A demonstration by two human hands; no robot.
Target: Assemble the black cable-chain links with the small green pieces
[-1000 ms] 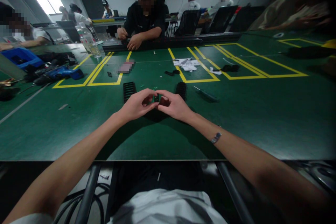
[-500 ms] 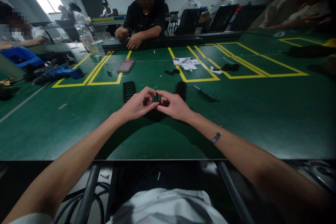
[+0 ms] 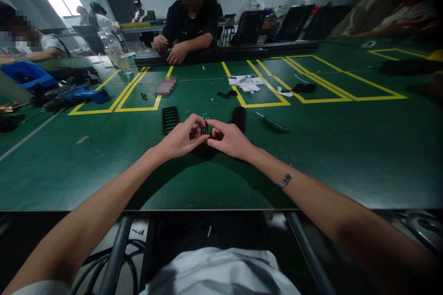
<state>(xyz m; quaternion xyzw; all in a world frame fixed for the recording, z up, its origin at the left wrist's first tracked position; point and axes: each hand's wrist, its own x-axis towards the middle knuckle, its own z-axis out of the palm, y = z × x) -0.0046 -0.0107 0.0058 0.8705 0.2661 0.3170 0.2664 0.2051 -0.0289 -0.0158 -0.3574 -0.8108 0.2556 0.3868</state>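
Between my two hands, just above the green table (image 3: 214, 189), is a small dark piece with green on it (image 3: 205, 129); its kind is too small to make out. My left hand (image 3: 183, 136) pinches it from the left with thumb and fingertips. From the other side my right hand (image 3: 228, 138) closes thumb and forefinger on it. A black slotted tray (image 3: 170, 120) lies just left of my left hand. Beyond my right hand sits a second black slotted part (image 3: 238, 119), partly covered by that hand. Tiny shiny bits (image 3: 205, 114) lie behind my fingertips.
A screwdriver (image 3: 272, 123) lies to the right. Crumpled white paper (image 3: 247, 84) and black scraps (image 3: 227, 95) rest farther back. At left are a blue power tool (image 3: 79, 95), a blue bin (image 3: 26, 76) and a clear bottle (image 3: 117, 55). A person (image 3: 192, 23) works opposite.
My hands keep almost the same place and grip; the small piece between them has turned very slightly. Across the table, the other person's hand has shifted a little.
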